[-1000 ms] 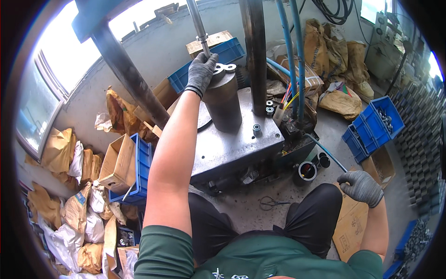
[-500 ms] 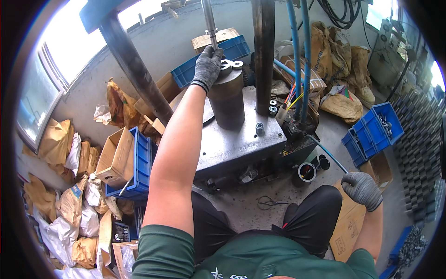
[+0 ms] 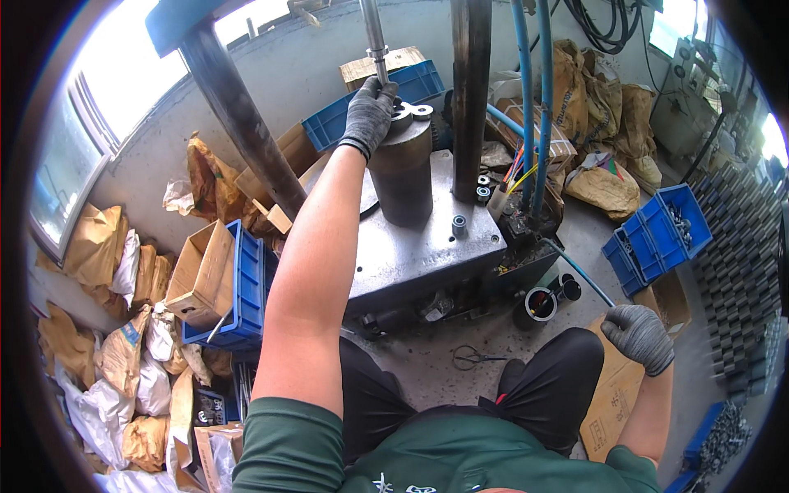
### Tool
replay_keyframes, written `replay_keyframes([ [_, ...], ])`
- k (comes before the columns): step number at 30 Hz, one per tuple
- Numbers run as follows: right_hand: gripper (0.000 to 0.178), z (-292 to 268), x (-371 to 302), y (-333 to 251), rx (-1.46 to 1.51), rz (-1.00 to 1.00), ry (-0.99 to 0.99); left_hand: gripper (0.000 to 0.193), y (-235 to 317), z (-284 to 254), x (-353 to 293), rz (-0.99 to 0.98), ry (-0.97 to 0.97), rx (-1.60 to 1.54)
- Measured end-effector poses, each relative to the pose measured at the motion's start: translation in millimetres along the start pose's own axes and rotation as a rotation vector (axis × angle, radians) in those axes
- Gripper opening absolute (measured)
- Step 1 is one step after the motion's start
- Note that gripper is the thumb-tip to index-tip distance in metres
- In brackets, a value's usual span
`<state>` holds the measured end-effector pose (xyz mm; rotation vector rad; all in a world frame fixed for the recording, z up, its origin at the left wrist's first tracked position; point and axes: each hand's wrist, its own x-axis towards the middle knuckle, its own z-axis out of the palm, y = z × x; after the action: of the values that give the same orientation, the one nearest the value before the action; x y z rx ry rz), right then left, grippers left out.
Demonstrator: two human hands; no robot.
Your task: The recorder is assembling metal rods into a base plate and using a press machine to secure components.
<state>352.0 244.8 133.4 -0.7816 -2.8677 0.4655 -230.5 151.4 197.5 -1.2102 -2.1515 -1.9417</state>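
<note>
My left hand (image 3: 369, 117), in a grey glove, closes its fingers around the lower end of an upright metal rod (image 3: 375, 37). It is beside a metal link with round eyes (image 3: 421, 111), lying on top of a dark steel cylinder (image 3: 401, 185). The palm hides part of the link. That cylinder stands on a thick steel plate (image 3: 394, 263) between dark press columns (image 3: 470, 99). My right hand (image 3: 639, 338), gloved too, is closed on the end of a long thin lever bar (image 3: 579, 277) sloping up to the press's right side.
A small ring-shaped metal part (image 3: 459, 223) rests on the plate. Blue hoses (image 3: 546, 107) rise at the right. Blue bins (image 3: 667, 228) with metal parts stand on the right, and another blue bin (image 3: 246, 287) on the left. Scissors (image 3: 470, 357) lie on the floor. Paper sacks (image 3: 123, 357) crowd the left.
The view has shifted very slightly. Both hands keep their places, the left at the rod and the right on the lever bar.
</note>
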Motion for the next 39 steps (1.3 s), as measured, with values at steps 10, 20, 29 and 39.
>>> replay_keyframes([
  [10,0.02,-2,0,-5,0.003,0.012,-0.001,0.028,5,0,-3,-0.02,0.006,-0.036],
  [20,0.017,0,-1,-2,0.042,0.038,0.02,0.028,6,0,-3,-0.017,0.006,-0.014],
  [29,0.012,-38,60,-2,0.185,-0.04,0.501,0.027,4,-3,-5,-0.02,-0.01,-0.061],
  [39,0.025,-98,188,27,-0.045,-0.314,0.943,0.028,-3,5,1,-0.001,-0.021,-0.112],
])
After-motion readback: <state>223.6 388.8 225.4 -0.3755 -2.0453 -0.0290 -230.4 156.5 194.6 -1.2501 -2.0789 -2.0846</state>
